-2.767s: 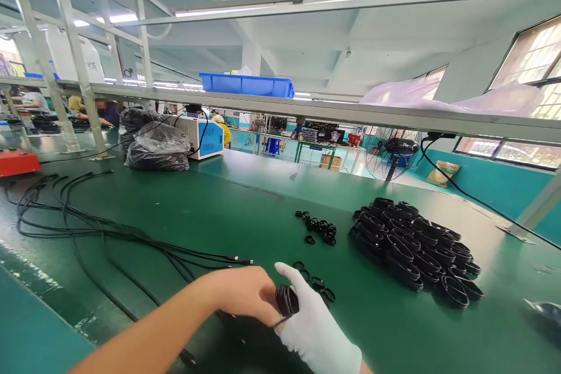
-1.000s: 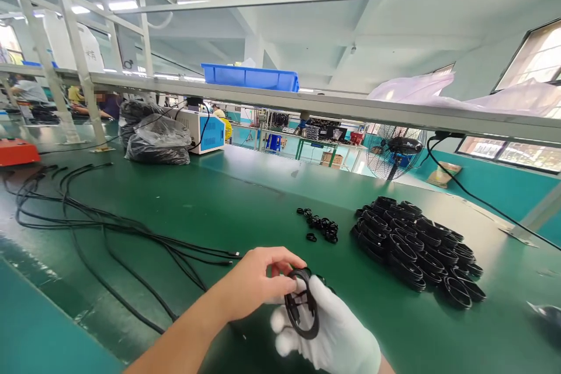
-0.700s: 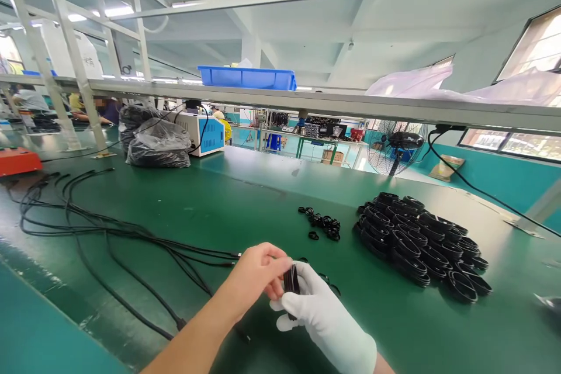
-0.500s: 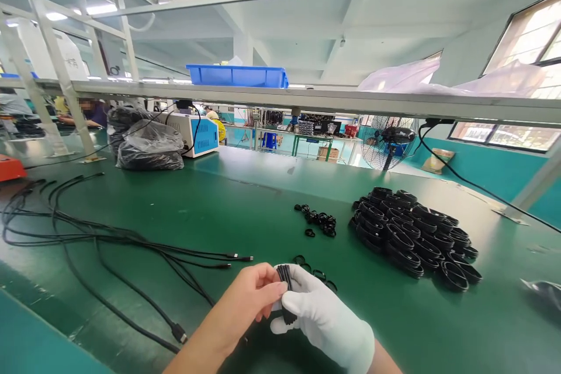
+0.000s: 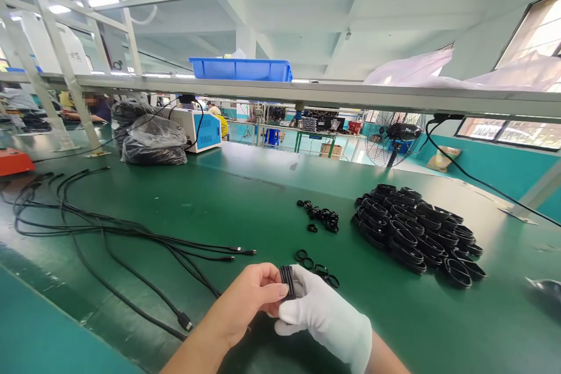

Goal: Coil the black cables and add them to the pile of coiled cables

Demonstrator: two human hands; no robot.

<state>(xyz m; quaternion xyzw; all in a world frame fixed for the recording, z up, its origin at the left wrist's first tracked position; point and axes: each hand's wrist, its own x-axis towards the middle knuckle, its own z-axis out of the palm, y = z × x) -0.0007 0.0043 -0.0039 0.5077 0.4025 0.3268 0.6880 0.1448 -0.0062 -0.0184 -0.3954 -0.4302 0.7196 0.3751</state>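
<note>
A small coiled black cable (image 5: 287,278) is held between my two hands, its strands side by side. My bare left hand (image 5: 254,299) pinches the coil from the left, thumb across its front. On the other side, my white-gloved right hand (image 5: 322,317) has its fingers wrapped about the coil, so its lower part is hidden. Just beyond the glove lie several loose black rings (image 5: 321,269). A small heap of similar rings (image 5: 324,215) sits farther back, and a big pile of coiled black cables (image 5: 416,234) is to the right.
Long black cables (image 5: 144,232) with metal plugs stretch across the green table (image 5: 210,204) on the left. Behind them are bagged black goods (image 5: 153,143) and a blue-and-white machine (image 5: 202,128). A shelf (image 5: 324,91) carrying a blue tray (image 5: 241,70) spans above. A fan (image 5: 397,134) stands behind.
The coil has turned a little and sits higher in my fingers, its lower end now covered by my right glove. Both hands remain together on it, and the camera view has shifted slightly.
</note>
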